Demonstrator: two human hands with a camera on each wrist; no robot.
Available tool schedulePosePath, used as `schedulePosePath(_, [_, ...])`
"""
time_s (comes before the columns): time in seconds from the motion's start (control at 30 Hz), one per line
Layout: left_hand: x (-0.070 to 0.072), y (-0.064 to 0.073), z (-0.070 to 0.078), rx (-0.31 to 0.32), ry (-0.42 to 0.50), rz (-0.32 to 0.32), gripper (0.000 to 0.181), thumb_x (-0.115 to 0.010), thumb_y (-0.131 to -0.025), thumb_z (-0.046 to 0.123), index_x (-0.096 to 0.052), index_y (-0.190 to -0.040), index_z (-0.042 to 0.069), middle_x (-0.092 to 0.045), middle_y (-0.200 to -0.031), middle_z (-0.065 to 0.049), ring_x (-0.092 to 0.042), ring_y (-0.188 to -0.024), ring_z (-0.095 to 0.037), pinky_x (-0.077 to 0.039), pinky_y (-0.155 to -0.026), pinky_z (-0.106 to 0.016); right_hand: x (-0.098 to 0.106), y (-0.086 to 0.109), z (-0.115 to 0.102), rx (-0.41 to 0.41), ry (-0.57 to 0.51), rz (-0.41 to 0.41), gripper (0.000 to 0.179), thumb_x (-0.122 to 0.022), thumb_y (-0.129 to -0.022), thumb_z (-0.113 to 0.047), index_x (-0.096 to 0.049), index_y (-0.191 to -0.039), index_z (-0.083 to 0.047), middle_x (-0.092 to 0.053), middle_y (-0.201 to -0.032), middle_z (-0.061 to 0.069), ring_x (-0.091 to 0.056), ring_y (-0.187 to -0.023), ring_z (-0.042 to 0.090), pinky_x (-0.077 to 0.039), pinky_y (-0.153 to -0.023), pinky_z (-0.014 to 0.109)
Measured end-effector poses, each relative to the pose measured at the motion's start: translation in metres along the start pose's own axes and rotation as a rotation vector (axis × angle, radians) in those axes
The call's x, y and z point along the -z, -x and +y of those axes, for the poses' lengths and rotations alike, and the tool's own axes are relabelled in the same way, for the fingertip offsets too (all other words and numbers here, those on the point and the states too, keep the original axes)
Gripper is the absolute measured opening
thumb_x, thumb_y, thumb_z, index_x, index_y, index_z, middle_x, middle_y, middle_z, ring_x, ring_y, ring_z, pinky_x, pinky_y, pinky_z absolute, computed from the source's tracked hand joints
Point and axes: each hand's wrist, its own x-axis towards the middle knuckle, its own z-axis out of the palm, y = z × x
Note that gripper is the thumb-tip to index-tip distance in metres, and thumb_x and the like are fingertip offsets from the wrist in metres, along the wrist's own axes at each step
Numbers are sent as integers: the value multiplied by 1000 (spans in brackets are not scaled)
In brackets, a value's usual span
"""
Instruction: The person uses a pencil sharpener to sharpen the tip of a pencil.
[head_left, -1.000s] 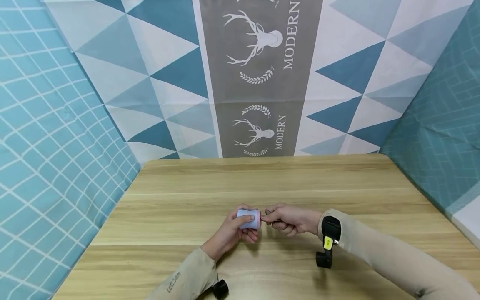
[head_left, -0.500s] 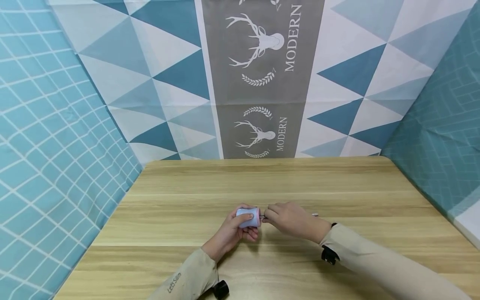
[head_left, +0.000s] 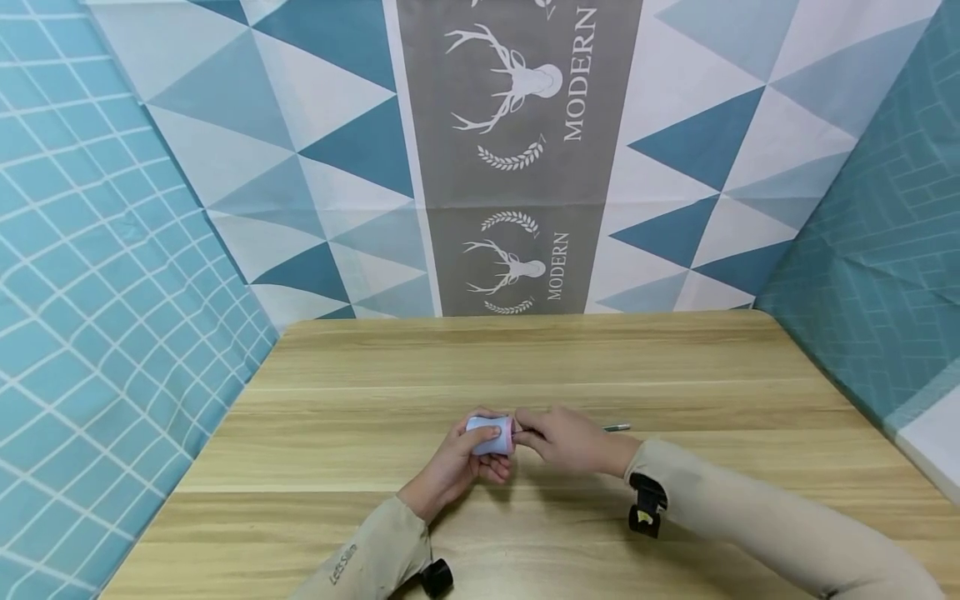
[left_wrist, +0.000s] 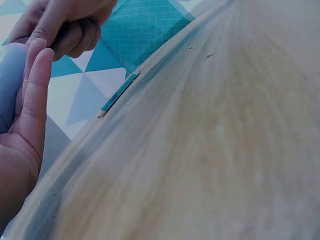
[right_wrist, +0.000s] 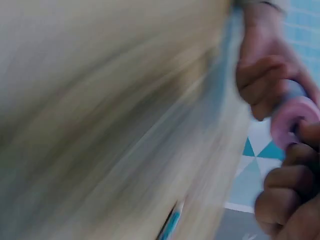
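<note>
In the head view my left hand (head_left: 456,457) grips a light blue pencil sharpener (head_left: 492,424), its thumb across the body. The sharpener lies sideways, its pink end toward my right hand (head_left: 568,439). That hand's fingers pinch a thin dark stick (head_left: 520,432) right at the pink end; most of the stick is hidden by the fingers. In the right wrist view the pink end (right_wrist: 281,121) is a ring with a dark hole, fingertips close against it. In the left wrist view the left fingers (left_wrist: 36,97) extend alongside the sharpener (left_wrist: 9,82).
A teal pencil (left_wrist: 119,94) lies on the wooden table (head_left: 360,400). In the head view the pencil (head_left: 617,427) shows just behind the right wrist. Patterned cloth (head_left: 517,167) hangs behind the table and along both sides.
My right hand has turned back and forth at the pink end, knuckles rolling over and partly back. More of the pencil on the table shows. The left hand still holds the sharpener.
</note>
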Motion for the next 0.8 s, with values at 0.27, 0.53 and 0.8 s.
schedulePosePath(0.27, [0, 1, -1, -1, -25, -5, 19, -55, -96, 12, -54, -114, 13, -70, -72, -7, -69, -59, -15, -61, -56, -30, 13, -7, 5, -547, -926, -279, 22, -48, -104, -20, -47, -85, -8, -23, -53, -5, -15, -41, 6, -12, -38, 21])
schedulePosePath(0.53, [-1, -1, -2, -13, -22, 1, 18, -56, -95, 13, -55, -113, 15, -70, -71, -6, -69, -58, -14, -61, -56, -29, 12, 3, 0, -173, -305, -73, 27, -57, -102, -23, -53, -80, -7, -40, -60, -7, -31, -49, 5, -28, -42, 21])
schedulePosePath(0.8, [2, 1, 0, -35, 4, 6, 16, -55, -96, 16, -53, -112, 13, -70, -70, -4, -69, -58, -13, -60, -56, -28, 1, 6, 5, 491, 728, 340, 17, -59, -101, -20, -54, -88, -9, -52, -69, -3, -45, -53, 6, -35, -42, 14])
